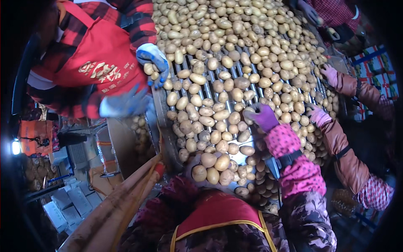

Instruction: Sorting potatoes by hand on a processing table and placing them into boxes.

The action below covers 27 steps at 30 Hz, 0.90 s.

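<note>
Potatoes [220,85] cover a grated metal sorting bed [206,88] before me. My left hand [190,166], in a pale glove, is cupped under and around a heap of several potatoes [212,175] close to my red apron; most of the hand is hidden beneath them. My right hand [263,116], in a purple glove with greyish fingers, reaches over the middle of the bed, its fingertips bent down among the potatoes. Whether it grips one cannot be made out. Below it, more potatoes lie on a shiny metal surface near my body.
At left, a co-worker in a red apron holds potatoes in one blue-and-white glove [154,64]; the other glove [126,102] is blurred. Another co-worker's pink gloves [318,116] reach in from the right. A third person stands at upper right. Cartons [67,201] lie lower left.
</note>
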Motion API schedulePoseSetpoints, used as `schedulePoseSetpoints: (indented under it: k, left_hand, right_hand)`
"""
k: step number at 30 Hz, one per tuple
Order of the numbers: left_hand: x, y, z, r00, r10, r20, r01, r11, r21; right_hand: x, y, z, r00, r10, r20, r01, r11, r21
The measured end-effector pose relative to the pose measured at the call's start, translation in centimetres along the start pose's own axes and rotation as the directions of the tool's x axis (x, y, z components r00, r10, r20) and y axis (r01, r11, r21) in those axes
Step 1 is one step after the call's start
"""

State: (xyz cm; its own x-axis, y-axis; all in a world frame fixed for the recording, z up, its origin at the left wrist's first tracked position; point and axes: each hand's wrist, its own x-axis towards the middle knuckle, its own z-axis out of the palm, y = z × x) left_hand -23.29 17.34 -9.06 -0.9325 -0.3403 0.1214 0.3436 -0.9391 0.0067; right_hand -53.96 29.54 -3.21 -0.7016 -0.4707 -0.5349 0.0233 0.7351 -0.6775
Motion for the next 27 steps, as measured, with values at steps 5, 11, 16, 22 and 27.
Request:
schedulePoseSetpoints:
  k: [5, 11, 16, 22, 27]
  left_hand:
    - [-0.5, 1.2, -1.4, 0.999, -0.032, 0.003, 0.032, 0.999, 0.004]
    - [0.0, 2.3, -2.5, 0.993, -0.116, 0.012, 0.116, 0.993, 0.008]
    - [-0.4, 2.8, -4.0, 0.977, -0.213, 0.016, 0.213, 0.977, -0.025]
    - [-1.3, 2.8, -5.4, 0.956, -0.292, 0.012, 0.292, 0.955, -0.06]
    - [2.9, 2.0, 0.2, 0.947, -0.317, -0.058, 0.316, 0.949, -0.027]
  right_hand:
    - [-3.8, -3.2, 2.6, 0.97, -0.201, 0.139, -0.038, 0.44, 0.897]
    - [-4.3, -7.7, 4.5, 0.964, -0.143, 0.225, -0.168, 0.333, 0.928]
    - [-5.3, -4.6, 5.6, 0.988, -0.152, -0.02, 0.066, 0.3, 0.952]
    - [-7.1, -2.2, 5.9, 0.974, 0.017, -0.224, 0.207, 0.324, 0.923]
    - [-6.7, 0.3, 5.3, 0.96, 0.25, -0.128, 0.155, -0.091, 0.984]
